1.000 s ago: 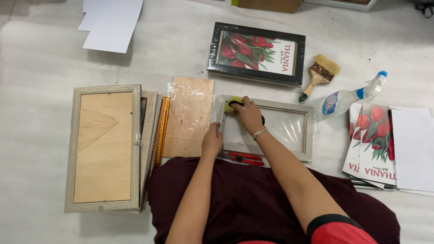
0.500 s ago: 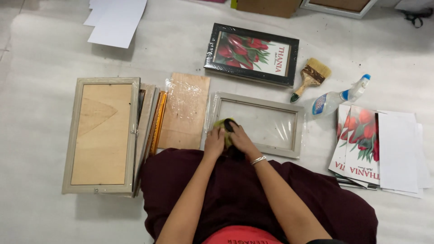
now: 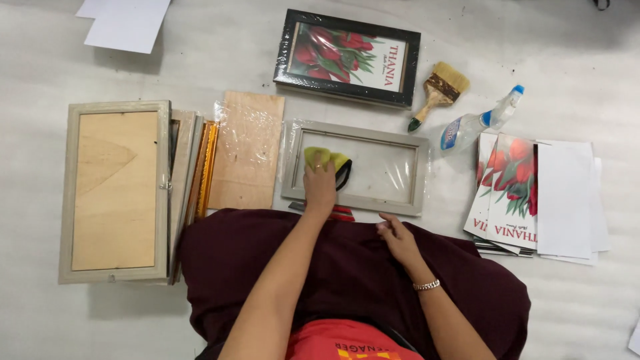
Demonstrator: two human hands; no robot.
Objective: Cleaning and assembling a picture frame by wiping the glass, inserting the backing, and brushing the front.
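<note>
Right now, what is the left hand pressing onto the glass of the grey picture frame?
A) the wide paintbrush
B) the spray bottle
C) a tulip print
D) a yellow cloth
D: the left hand lies on a yellow cloth inside the grey picture frame, while the right hand rests on the lap.

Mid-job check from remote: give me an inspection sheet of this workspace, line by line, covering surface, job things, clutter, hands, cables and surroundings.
Surface: pale floor, with the person sitting on it.
Job's things: grey picture frame lying flat with a clear pane; yellow cloth on the pane.
Clutter: stack of frames, wrapped wooden board, wrapped tulip picture, paintbrush, spray bottle, tulip prints, white sheets, red-handled tool partly hidden.
Hands: left hand presses the cloth; right hand rests on the lap, holding nothing.
Cables: nothing seen.
Surroundings: nothing seen beyond the floor.
</note>
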